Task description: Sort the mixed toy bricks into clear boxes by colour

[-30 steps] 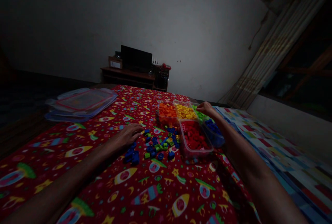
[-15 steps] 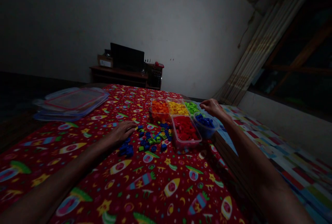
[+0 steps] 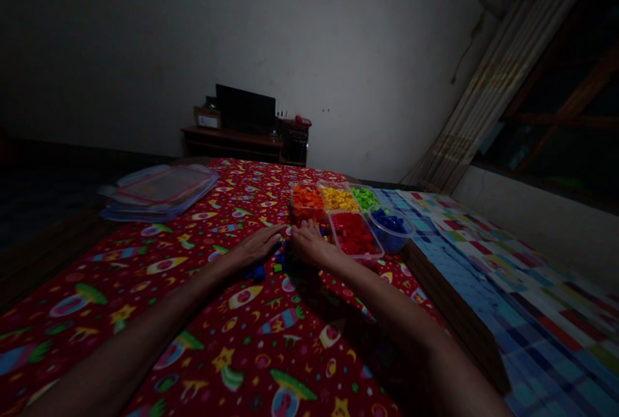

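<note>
My left hand (image 3: 260, 244) rests at the left edge of a loose pile of small toy building blocks (image 3: 282, 260), its fingers stretched toward the pile. My right hand (image 3: 309, 243) is over the same pile with its fingers curled down; whatever is between them is hidden. Blue blocks (image 3: 258, 272) lie just below my left hand. Most of the pile is covered by my right hand and its shadow. Beside it stand tubs of red blocks (image 3: 353, 234), orange blocks (image 3: 308, 197), yellow blocks (image 3: 341, 199), green blocks (image 3: 365, 196) and blue blocks in a round tub (image 3: 409, 236).
Clear lids (image 3: 159, 188) are stacked at the left edge of the red patterned cloth (image 3: 232, 346). A dark wooden edge (image 3: 454, 314) runs along the right, with checked bedding (image 3: 532, 327) beyond. A monitor (image 3: 245, 107) stands at the far wall.
My right hand has come from above the green and blue tubs, moving left and down to the loose pile. My left hand stays beside the pile. The view has shifted slightly.
</note>
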The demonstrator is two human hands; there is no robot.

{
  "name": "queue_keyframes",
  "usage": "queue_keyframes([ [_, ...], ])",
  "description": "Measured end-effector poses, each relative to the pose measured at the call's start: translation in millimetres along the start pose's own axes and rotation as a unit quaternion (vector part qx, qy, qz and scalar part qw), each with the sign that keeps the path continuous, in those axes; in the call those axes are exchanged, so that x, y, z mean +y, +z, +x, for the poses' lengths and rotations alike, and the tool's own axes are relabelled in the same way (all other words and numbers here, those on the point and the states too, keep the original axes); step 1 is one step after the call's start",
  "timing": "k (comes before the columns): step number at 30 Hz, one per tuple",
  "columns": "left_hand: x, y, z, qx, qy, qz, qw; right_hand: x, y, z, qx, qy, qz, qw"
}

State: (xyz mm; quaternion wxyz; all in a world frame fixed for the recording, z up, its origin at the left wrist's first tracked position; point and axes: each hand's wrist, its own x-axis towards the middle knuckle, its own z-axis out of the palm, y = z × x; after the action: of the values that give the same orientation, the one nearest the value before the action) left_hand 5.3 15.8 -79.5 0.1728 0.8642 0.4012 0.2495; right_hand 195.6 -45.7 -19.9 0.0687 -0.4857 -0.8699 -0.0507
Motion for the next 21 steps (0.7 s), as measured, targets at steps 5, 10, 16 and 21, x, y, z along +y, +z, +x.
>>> queue_keyframes([
  [5, 7, 0.0, 1, -0.003, 0.002, 0.006, 1.000, 5, 8, 21, -0.026, 0.228, -0.003, 0.973],
  [10, 9, -1.2, 1, 0.003, -0.022, -0.007, 1.000, -5, 24, 20, 0.016, 0.208, 0.012, 0.978],
  [16, 9, -1.0, -1, 0.013, -0.036, -0.027, 0.999, -15, 25, -8, 0.100, 0.021, 0.093, 0.990],
  [21, 19, -6.6, -3, 0.001, -0.028, -0.022, 0.999, 2, 32, -27, 0.137, 0.144, 0.029, 0.980],
])
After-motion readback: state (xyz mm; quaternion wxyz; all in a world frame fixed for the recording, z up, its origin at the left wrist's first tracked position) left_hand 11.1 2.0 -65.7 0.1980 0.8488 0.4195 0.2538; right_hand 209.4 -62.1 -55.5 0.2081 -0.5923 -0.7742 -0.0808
